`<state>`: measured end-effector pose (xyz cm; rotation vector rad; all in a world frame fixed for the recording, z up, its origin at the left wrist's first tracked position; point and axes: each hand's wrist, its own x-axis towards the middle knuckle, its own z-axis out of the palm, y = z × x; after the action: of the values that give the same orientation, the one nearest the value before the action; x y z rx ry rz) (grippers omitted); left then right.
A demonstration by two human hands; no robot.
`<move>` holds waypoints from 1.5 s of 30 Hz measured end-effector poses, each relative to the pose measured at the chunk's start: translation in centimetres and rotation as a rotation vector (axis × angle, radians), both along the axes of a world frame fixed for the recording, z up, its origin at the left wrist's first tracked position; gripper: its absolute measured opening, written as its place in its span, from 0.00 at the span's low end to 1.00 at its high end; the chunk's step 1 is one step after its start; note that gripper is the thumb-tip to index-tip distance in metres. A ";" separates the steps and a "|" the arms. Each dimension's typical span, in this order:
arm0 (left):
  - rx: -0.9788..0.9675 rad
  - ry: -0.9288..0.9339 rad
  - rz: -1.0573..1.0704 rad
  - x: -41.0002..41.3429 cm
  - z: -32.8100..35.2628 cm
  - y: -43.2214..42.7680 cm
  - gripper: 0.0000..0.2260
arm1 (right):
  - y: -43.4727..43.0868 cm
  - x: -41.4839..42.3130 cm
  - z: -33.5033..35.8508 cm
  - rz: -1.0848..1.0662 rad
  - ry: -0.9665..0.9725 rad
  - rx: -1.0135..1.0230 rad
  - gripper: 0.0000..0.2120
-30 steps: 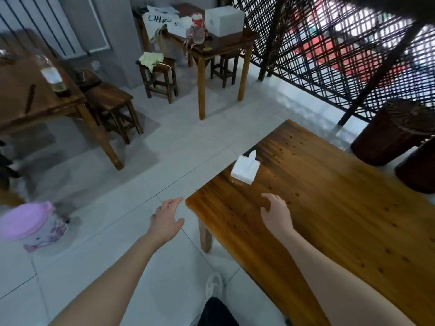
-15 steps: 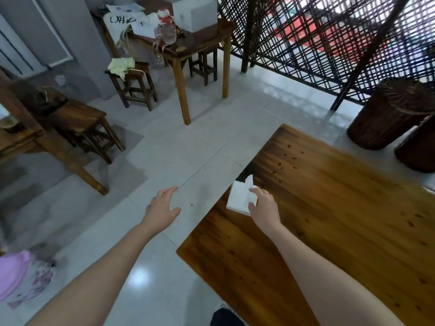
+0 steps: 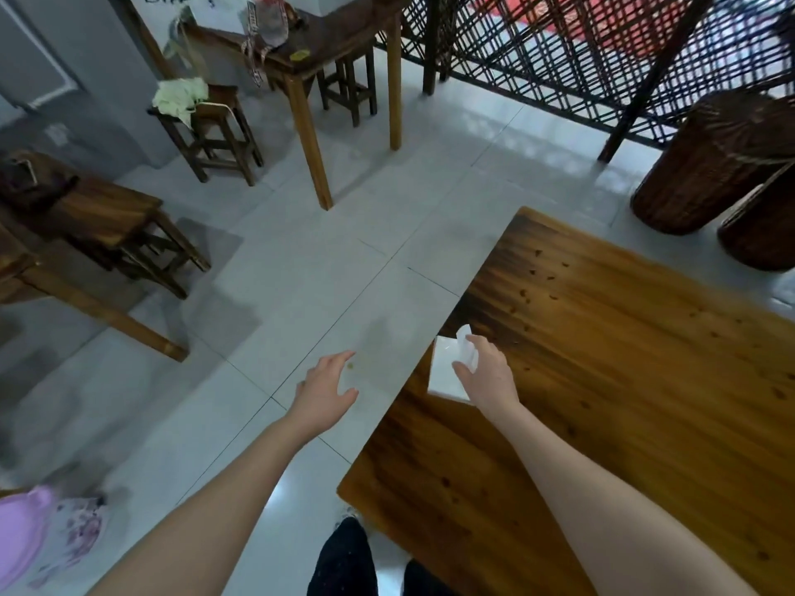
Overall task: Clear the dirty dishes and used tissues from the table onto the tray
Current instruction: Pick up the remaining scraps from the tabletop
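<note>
Tissue pack [image 3: 445, 376]: white, lying flat on the wooden surface [image 3: 623, 380] at its left edge, about midway along the visible part of that edge, one sheet standing up from its top. Right hand [image 3: 488, 372]: over the pack, thumb and forefinger curled round the raised sheet, pinching it. Left hand [image 3: 327, 387]: off the surface, beside its left edge, above the tiled floor [image 3: 301, 260], fingers spread and relaxed, holding nothing.

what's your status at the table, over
Left hand open over the grey tiled floor. Right hand pinching the top sheet of the white tissue pack at the brown wooden table's edge. Nothing in the way.
</note>
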<state>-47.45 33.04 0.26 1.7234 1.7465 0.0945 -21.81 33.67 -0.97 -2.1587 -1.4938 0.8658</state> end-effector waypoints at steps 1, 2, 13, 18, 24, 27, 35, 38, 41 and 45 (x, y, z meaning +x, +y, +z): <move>-0.002 -0.004 -0.012 -0.1 -0.1 0.4 0.27 | 0.2 -0.2 0.1 -0.024 0.006 0.001 0.24; -0.002 -0.006 -0.027 -0.3 -0.1 0.8 0.27 | 0.4 -0.4 0.2 -0.054 0.010 0.002 0.23; -0.050 -0.006 -0.262 -0.1 -0.7 5.5 0.29 | 1.1 -2.0 2.4 -0.234 -0.071 0.001 0.15; -0.075 -0.055 -0.396 3.3 -1.7 6.8 0.33 | 0.6 -2.1 3.5 -0.273 -0.083 0.025 0.16; -0.078 -0.094 -0.485 7.1 -3.3 7.0 0.43 | -0.1 -1.9 3.9 -0.309 -0.078 0.022 0.16; -0.114 -0.118 -0.500 8.6 -4.3 7.0 0.49 | -0.5 -2.1 3.7 -0.341 -0.078 0.016 0.16; -0.111 -0.098 -0.579 9.8 -6.3 6.0 0.58 | -0.8 -2.1 3.2 -0.433 0.000 0.018 0.14; -0.066 -0.068 -0.595 9.9 -6.8 5.8 0.59 | -0.7 -2.3 3.4 -0.453 0.030 0.016 0.14; -0.020 -0.057 -0.628 10.4 -7.1 5.9 0.58 | -0.7 -2.2 3.5 -0.461 0.047 0.007 0.14; 0.027 -0.073 -0.687 11.0 -7.4 6.0 0.52 | -1.0 -1.7 3.8 -0.463 0.039 -0.010 0.14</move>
<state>-36.42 39.09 -7.19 2.2095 1.0271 -0.1213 -23.49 32.71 2.83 -2.3389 -0.9087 0.7409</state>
